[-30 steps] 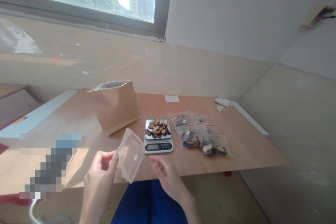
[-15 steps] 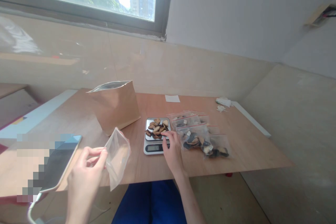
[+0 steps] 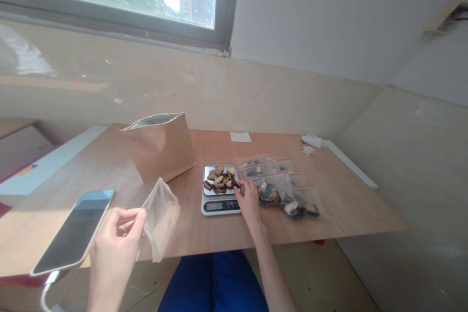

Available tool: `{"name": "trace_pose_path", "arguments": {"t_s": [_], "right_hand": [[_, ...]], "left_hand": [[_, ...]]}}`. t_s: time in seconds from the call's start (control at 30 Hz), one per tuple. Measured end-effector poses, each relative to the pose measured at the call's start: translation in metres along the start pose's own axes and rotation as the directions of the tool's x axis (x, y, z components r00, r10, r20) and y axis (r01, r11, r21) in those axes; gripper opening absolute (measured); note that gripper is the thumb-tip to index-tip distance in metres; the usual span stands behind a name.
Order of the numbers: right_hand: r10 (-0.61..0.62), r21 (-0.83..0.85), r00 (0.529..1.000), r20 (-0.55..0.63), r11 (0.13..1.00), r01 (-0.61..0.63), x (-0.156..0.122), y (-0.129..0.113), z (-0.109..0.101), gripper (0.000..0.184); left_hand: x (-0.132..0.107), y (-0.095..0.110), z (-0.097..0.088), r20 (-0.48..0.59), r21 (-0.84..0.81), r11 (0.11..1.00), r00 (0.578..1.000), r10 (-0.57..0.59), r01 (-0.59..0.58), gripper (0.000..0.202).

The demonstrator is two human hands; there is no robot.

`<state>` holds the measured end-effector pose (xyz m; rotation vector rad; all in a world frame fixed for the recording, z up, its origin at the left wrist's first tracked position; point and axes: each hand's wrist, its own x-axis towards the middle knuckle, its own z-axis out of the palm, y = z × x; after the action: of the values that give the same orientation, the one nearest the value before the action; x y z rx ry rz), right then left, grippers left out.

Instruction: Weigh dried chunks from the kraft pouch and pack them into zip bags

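Pupil: Phone (image 3: 73, 231) at far left, face up near the table (image 3: 347, 204) edge. Why there?

Tutor: Its cable (image 3: 46, 285) dropped over the near edge, so it lay where the lead reached, apart from the other things.

Pupil: And the left hand (image 3: 113, 248)?

Tutor: It pinched the rim of an empty clear bag (image 3: 161, 217) between thumb and fingers, out in front of the table edge. Held by one lip only, the bag hung slack beside the fingers.

Pupil: The brown sack (image 3: 161, 146) behind it?

Tutor: It stood upright on its flat base, top open, well apart from both hands.

Pupil: Centre?

Tutor: The scale (image 3: 220, 204) sat flat with its display toward the person, where it could be read. Tan and dark slices (image 3: 219, 178) were heaped on its pan. The right hand (image 3: 250, 202) lay just right of the scale, fingers drawn narrow, their tips at the pan's right edge among the slices. Whether they gripped one could not be told.

Pupil: Right of that?

Tutor: Filled packs (image 3: 281, 190) lay overlapped, just beside the hand. A white slip (image 3: 240, 137) lay farther back.
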<state>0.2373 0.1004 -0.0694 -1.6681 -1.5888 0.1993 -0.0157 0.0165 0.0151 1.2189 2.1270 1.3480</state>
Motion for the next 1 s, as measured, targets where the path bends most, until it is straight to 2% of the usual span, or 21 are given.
{"name": "trace_pose_path", "arguments": {"t_s": [0.13, 0.23, 0.3, 0.37, 0.43, 0.53, 0.63, 0.7, 0.77, 0.87, 1.0], "right_hand": [[0.037, 0.056, 0.998, -0.044, 0.998, -0.035, 0.0, 0.003, -0.003, 0.017], [0.135, 0.117, 0.988, -0.08, 0.985, -0.125, -0.001, 0.004, -0.015, 0.02], [0.198, 0.165, 0.973, -0.115, 0.97, -0.178, 0.003, -0.004, -0.028, 0.023], [0.217, 0.231, 0.965, -0.147, 0.956, -0.18, 0.017, -0.023, -0.043, 0.023], [0.156, 0.31, 0.977, -0.143, 0.945, -0.106, 0.042, -0.052, -0.058, 0.02], [-0.118, 0.396, 0.987, -0.113, 0.905, 0.154, 0.09, -0.11, -0.074, 0.013], [-0.397, 0.341, 0.909, -0.13, 0.843, 0.417, 0.135, -0.168, -0.088, 0.008], [-0.513, 0.275, 0.839, -0.181, 0.793, 0.544, 0.156, -0.2, -0.097, 0.011], [-0.621, 0.258, 0.751, -0.227, 0.705, 0.661, 0.167, -0.224, -0.107, 0.015], [-0.708, 0.251, 0.654, -0.267, 0.604, 0.757, 0.173, -0.244, -0.117, 0.019], [-0.742, 0.21, 0.608, -0.283, 0.571, 0.794, 0.175, -0.249, -0.112, 0.012]], "left_hand": [[-0.001, 0.003, -0.004, 0.009, 0.04, 0.999, 1.0, -0.004, 0.004, 0.026], [-0.002, -0.001, -0.005, -0.003, 0.053, 0.999, 1.0, -0.006, 0.006, 0.027], [-0.001, -0.004, -0.005, 0.01, 0.045, 0.999, 0.999, -0.031, 0.031, 0.028], [0.001, -0.006, -0.005, 0.036, 0.04, 0.994, 0.994, -0.101, 0.099, 0.028], [0.004, -0.007, -0.007, 0.054, 0.051, 0.982, 0.981, -0.185, 0.182, 0.03], [0.006, -0.009, -0.011, 0.063, 0.058, 0.962, 0.961, -0.269, 0.265, 0.034], [0.007, -0.012, -0.018, 0.054, 0.036, 0.954, 0.952, -0.3, 0.299, 0.036], [0.008, -0.015, -0.021, 0.035, 0.014, 0.95, 0.95, -0.312, 0.311, 0.037], [0.01, -0.018, -0.023, 0.03, -0.003, 0.946, 0.946, -0.324, 0.324, 0.037], [0.013, -0.02, -0.023, 0.037, 0.008, 0.943, 0.942, -0.334, 0.334, 0.037], [0.014, -0.02, -0.021, 0.033, 0.017, 0.949, 0.949, -0.314, 0.314, 0.034]]}}
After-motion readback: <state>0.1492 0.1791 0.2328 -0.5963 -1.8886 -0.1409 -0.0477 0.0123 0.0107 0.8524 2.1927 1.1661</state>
